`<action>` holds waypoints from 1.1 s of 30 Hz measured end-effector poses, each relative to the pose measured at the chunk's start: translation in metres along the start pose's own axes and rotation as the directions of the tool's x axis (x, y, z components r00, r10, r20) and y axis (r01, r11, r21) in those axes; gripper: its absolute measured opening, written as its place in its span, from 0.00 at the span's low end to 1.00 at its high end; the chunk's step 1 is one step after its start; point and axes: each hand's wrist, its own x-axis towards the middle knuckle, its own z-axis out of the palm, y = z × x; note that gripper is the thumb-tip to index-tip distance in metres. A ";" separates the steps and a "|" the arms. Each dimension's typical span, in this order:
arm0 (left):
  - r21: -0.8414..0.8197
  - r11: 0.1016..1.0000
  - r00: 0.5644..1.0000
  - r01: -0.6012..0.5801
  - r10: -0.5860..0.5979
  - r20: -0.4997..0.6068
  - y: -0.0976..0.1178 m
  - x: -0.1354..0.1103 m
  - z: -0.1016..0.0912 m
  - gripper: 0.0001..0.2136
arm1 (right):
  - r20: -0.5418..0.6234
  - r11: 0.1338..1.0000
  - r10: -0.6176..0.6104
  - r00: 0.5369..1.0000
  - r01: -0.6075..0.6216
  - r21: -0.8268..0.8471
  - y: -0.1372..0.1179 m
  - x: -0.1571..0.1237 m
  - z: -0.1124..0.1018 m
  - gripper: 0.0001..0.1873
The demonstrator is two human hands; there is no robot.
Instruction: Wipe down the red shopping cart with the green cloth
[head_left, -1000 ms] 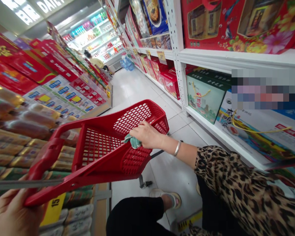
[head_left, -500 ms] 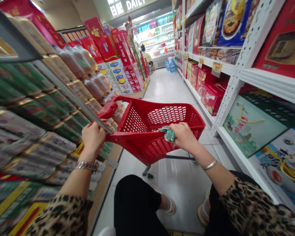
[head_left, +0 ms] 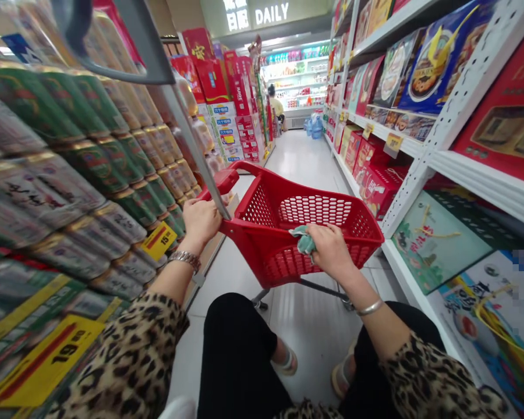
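Red cart (head_left: 248, 241): left hand (head_left: 202, 221) wraps its handle (head_left: 227, 180)
Green cloth (head_left: 304, 241): my right hand (head_left: 329, 247) pinches it
Grey pole (head_left: 196, 139): crosses my view
Near left: cans (head_left: 100, 163)
Right: shelf (head_left: 484, 173)

The right hand (head_left: 330, 247) hides part of the green cloth (head_left: 304, 241). The left hand's (head_left: 202, 220) fingertips are out of sight at the red cart (head_left: 262, 256). Some cans (head_left: 21, 99) at left are blurred. The top edge cuts off a grey frame (head_left: 158, 61), the right edge a red box (head_left: 500, 96). Goods (head_left: 292, 56) far back are too small to identify.
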 end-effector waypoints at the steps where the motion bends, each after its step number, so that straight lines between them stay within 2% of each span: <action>1: 0.019 1.000 1.000 0.005 -0.004 -0.027 0.006 -0.002 0.001 0.20 | 0.001 1.000 -0.018 1.000 0.018 0.019 -0.006 0.004 0.000 0.22; 4: 0.047 0.999 0.998 -0.006 0.009 -0.063 0.024 -0.006 0.002 0.20 | 0.023 0.994 -0.072 0.997 0.070 0.079 -0.029 0.024 -0.001 0.22; 9: -0.014 0.997 0.989 -0.077 0.075 -0.126 0.055 -0.009 0.003 0.17 | 0.079 0.985 -0.138 0.987 0.129 0.114 -0.072 0.060 0.001 0.24; 13: -0.039 0.992 0.984 -0.120 0.113 -0.140 0.076 -0.009 0.004 0.16 | 0.091 0.995 -0.070 0.993 0.063 0.074 -0.077 0.065 0.002 0.25; 18: -0.071 0.989 0.981 -0.128 0.116 -0.159 0.088 -0.009 0.005 0.16 | 0.113 0.998 0.049 0.992 -0.045 -0.038 -0.037 0.042 -0.011 0.21; 24: -0.070 0.989 0.979 -0.127 0.113 -0.172 0.093 -0.015 0.002 0.16 | 0.186 0.962 0.244 0.952 -0.213 -0.169 0.027 0.009 -0.034 0.17; 28: -0.117 0.984 0.970 -0.137 0.109 -0.216 0.095 -0.024 0.001 0.14 | 0.206 0.949 0.278 0.938 -0.235 -0.211 0.057 -0.007 -0.051 0.18; 33: -0.175 0.970 0.945 -0.171 0.112 -0.306 0.096 -0.034 0.006 0.12 | 0.223 0.929 0.333 0.916 -0.278 -0.245 0.082 -0.015 -0.066 0.21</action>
